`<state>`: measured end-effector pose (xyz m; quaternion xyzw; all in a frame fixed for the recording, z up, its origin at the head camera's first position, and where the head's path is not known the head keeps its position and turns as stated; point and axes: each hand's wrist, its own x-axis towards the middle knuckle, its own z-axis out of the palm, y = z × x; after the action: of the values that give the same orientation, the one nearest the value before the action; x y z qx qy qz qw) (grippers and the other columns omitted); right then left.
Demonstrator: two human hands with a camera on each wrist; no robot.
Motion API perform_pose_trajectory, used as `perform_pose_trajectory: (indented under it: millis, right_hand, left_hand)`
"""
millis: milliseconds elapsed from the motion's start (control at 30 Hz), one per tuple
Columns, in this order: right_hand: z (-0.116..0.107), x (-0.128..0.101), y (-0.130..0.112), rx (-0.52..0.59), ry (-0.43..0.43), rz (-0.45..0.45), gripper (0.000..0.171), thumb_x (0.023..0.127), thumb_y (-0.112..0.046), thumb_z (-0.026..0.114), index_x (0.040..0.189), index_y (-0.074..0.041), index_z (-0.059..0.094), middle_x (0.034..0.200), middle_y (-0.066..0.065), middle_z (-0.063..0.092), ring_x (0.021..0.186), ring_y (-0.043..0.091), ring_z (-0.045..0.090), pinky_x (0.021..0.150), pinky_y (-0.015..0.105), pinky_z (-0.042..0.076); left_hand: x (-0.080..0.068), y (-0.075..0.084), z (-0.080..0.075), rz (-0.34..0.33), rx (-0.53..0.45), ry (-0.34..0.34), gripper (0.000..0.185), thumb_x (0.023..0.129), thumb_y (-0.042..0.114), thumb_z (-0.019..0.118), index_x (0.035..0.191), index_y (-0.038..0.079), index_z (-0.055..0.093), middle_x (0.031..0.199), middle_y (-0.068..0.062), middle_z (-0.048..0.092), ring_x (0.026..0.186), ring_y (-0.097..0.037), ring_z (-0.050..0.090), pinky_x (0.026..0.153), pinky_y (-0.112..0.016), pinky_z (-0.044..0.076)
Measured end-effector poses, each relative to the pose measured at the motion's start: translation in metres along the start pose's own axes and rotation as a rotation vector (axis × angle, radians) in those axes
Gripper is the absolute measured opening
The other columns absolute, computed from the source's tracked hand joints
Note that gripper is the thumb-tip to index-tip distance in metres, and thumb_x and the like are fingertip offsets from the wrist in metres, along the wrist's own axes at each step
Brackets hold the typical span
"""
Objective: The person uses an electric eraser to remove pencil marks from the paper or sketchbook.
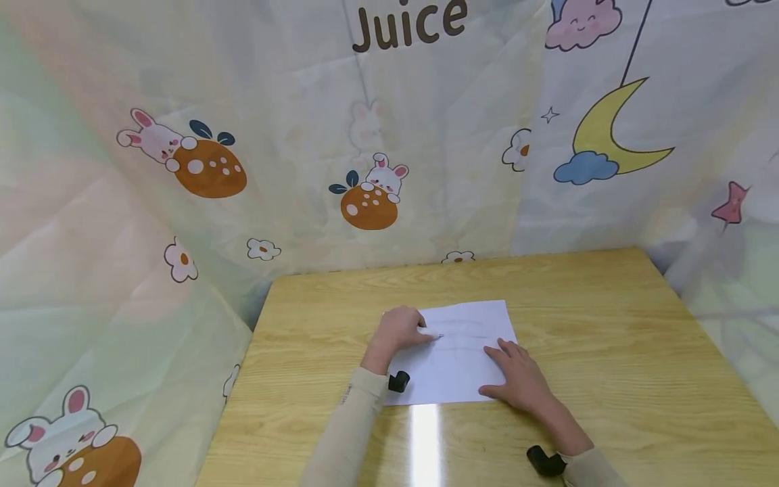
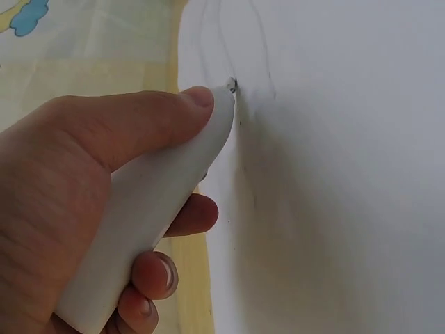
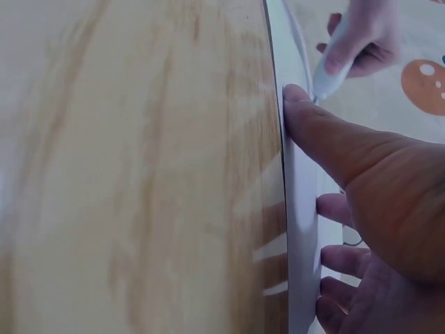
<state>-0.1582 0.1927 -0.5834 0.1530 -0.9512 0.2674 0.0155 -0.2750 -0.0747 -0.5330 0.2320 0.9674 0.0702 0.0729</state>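
A sheet of white paper (image 1: 456, 379) is lying on the wooden worktop (image 1: 596, 304), seemingly placed so that both hands are reaching it from opposite sides. The left hand (image 1: 397, 331) is gripping a white, tapered handheld tool (image 2: 153, 202), its fingers curling round the body while the thumb is lying along it towards the nose. This grip is probably giving fine control over the small metal tip (image 2: 231, 84), which is pointing at the sheet, left of its middle; whether it is touching the surface, one cannot tell for certain. Faint lines (image 2: 265, 52) are running over the paper close by, though whether they are marks, creases or cuts is remaining unclear. The right hand (image 1: 520, 379) is gripping nothing: its fingers are spreading wide over the sheet's right side, with the thumb resting by the near edge, presumably steadying the paper against sliding. Behind the worktop, a printed fabric backdrop (image 1: 292, 149) is hanging, screening off the space
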Motion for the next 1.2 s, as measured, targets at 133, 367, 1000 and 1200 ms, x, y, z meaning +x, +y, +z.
perform_pose_trajectory:
  millis: [133,367,1000,1200]
  right_hand:
    - [0.000,0.000,0.000,-0.012,-0.009,-0.002,0.080,0.072,-0.044,0.083,0.134,-0.002,0.056,0.141,0.030,0.041,0.129,0.051,0.034,0.098,0.066,0.030]
    - [0.000,-0.003,-0.002,-0.014,-0.005,-0.022,0.079,0.073,-0.046,0.081,0.134,-0.003,0.056,0.141,0.029,0.041,0.128,0.051,0.035,0.096,0.066,0.032]
    - [0.001,0.002,0.003,0.026,0.033,-0.010,0.095,0.069,-0.044,0.084,0.135,0.013,0.046,0.137,0.032,0.044,0.128,0.049,0.037,0.100,0.062,0.030]
    - [0.002,0.000,0.003,0.040,0.007,0.017,0.093,0.070,-0.046,0.084,0.135,0.011,0.048,0.139,0.031,0.044,0.129,0.048,0.036,0.101,0.062,0.030]
  left_hand:
    - [0.000,0.000,-0.001,-0.016,0.018,-0.001,0.033,0.078,0.052,0.075,0.092,0.024,0.080,0.084,0.009,0.071,0.064,-0.006,0.054,0.058,-0.028,0.045]
    - [-0.003,-0.002,0.001,-0.016,0.011,-0.024,0.033,0.079,0.052,0.075,0.093,0.022,0.080,0.083,0.010,0.070,0.062,-0.006,0.052,0.056,-0.026,0.043]
    - [0.009,0.011,-0.002,0.031,0.026,0.015,0.028,0.078,0.052,0.076,0.087,0.026,0.080,0.078,0.012,0.069,0.061,-0.006,0.052,0.053,-0.027,0.043]
    - [0.005,0.005,0.003,-0.013,0.021,0.013,0.027,0.076,0.052,0.077,0.085,0.026,0.079,0.076,0.013,0.068,0.059,-0.005,0.050,0.052,-0.027,0.043]
